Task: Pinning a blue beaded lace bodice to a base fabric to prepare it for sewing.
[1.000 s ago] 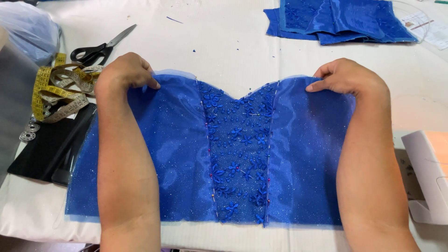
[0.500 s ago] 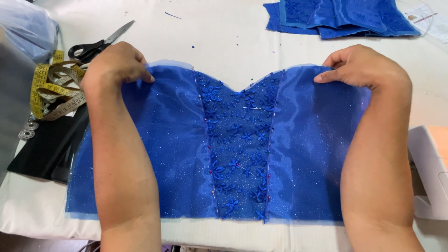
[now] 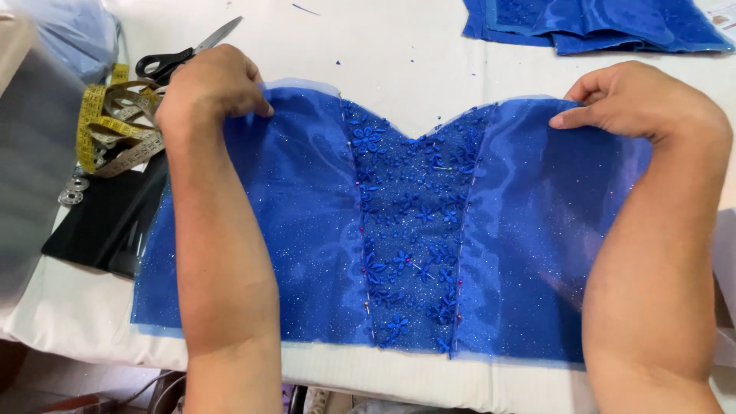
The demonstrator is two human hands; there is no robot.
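A blue bodice piece (image 3: 399,230) lies flat on the white table (image 3: 399,46). Its middle panel carries beaded flower lace, pinned along both seams with coloured-head pins. The side panels are sheer glittery tulle. My left hand (image 3: 207,84) grips the upper left edge of the fabric. My right hand (image 3: 644,103) pinches the upper right edge. Both forearms rest across the side panels and cover part of them.
Black-handled scissors (image 3: 180,54) and a coiled yellow tape measure (image 3: 111,126) lie at the far left. Below them sit a black cloth (image 3: 100,222) and small metal rings (image 3: 73,192). More folded blue fabric (image 3: 598,23) lies at the back right.
Both hands have drawn outward a little, stretching the bodice wider. The view has shifted slightly closer.
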